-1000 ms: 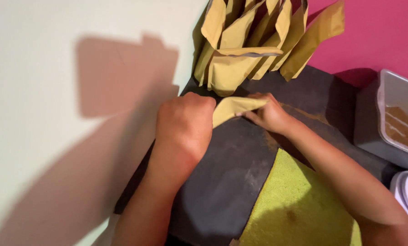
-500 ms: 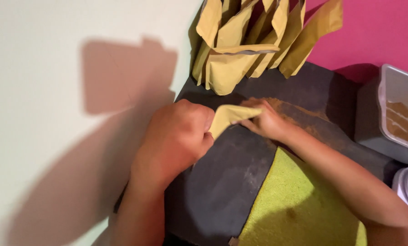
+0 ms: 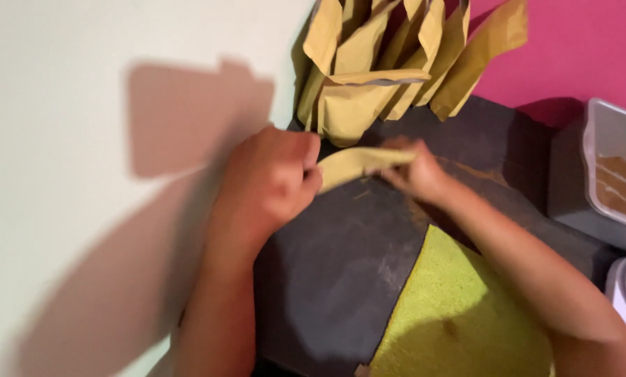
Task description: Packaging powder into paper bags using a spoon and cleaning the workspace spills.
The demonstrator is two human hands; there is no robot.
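So the dark grey bench (image 3: 341, 279) was matte and a bit scuffed, with a fuzzy lime-green mat (image 3: 459, 321) lying on it. At the back stood a bunch of tan paper pouches (image 3: 389, 63), flat and upright against the wall. Both hands had one more tan pouch (image 3: 355, 165) just above the bench: left hand (image 3: 274, 178) fingers curled shut on one end, right hand (image 3: 414, 171) fingers pinched on the other.

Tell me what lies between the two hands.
In the head view, a flat tan paper pouch spans the gap, pinched by the left hand and the right hand above the dark mat.
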